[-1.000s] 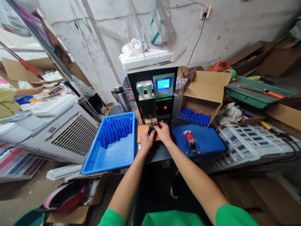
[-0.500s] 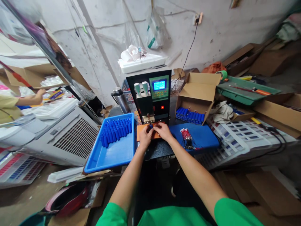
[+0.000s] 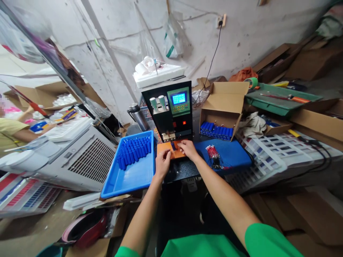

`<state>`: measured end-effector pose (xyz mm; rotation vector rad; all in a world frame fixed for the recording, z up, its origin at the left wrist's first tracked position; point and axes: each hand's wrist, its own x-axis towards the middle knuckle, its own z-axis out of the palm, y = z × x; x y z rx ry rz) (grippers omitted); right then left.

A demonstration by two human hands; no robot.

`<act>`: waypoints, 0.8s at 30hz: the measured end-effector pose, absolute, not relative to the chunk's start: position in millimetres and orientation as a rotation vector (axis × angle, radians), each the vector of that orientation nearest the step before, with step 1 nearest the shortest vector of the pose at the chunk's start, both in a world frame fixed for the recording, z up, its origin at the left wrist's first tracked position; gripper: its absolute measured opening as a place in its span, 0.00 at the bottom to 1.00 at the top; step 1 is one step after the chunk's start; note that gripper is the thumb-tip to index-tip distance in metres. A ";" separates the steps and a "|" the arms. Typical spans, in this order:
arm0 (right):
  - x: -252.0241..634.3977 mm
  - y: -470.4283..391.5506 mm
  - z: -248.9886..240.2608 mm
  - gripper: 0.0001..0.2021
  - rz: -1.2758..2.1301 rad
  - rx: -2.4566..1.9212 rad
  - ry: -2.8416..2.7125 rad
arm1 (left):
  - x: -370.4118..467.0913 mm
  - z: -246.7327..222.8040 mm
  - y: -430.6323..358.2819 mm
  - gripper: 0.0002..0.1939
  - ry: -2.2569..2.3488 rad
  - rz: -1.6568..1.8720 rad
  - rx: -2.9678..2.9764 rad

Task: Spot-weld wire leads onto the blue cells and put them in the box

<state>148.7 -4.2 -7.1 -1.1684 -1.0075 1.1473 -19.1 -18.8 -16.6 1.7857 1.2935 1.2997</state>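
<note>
A single blue cylindrical battery cell [image 3: 173, 146] is on the orange plate [image 3: 177, 153], just below the electrodes of the black spot welder [image 3: 169, 135]. My left hand [image 3: 163, 162] is at the plate's left edge, apart from the cell, its fingers loosely curled with nothing visible in them. On the other side, my right hand [image 3: 189, 149] has thumb and fingertips pinched together close to the cell's right. Whatever is in that pinch is too small to make out. The welder's screen [image 3: 179, 99] is lit.
Left of the plate stands a blue tray [image 3: 134, 178] with many upright blue cells. On the right, red and black wire leads [image 3: 213, 154] rest on a blue surface [image 3: 233, 153], before a cardboard box [image 3: 227, 94] of blue cells. A steel flask [image 3: 138, 116] stands behind the tray. Another person's arm [image 3: 23, 134] shows far left.
My left hand has let go of the cell and drawn back toward the lower left. My right hand has shifted slightly right, leaving the cell in plain view on the plate.
</note>
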 end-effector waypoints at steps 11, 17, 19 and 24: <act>149.2 -8.9 -3.1 0.14 1.148 -1.157 -0.988 | -18.3 -19.4 -33.3 0.14 1.303 1.274 1.737; 150.7 -10.3 -1.5 0.15 1.164 -1.151 -1.005 | -16.3 -17.0 -35.3 0.13 1.271 1.300 1.673; 153.0 -11.4 -1.5 0.15 1.193 -1.113 -1.053 | -12.9 -14.9 -34.3 0.14 1.268 1.312 1.613; 157.4 -14.8 -3.1 0.14 1.253 -1.020 -1.179 | 2.1 -11.9 -26.5 0.16 1.202 1.288 1.474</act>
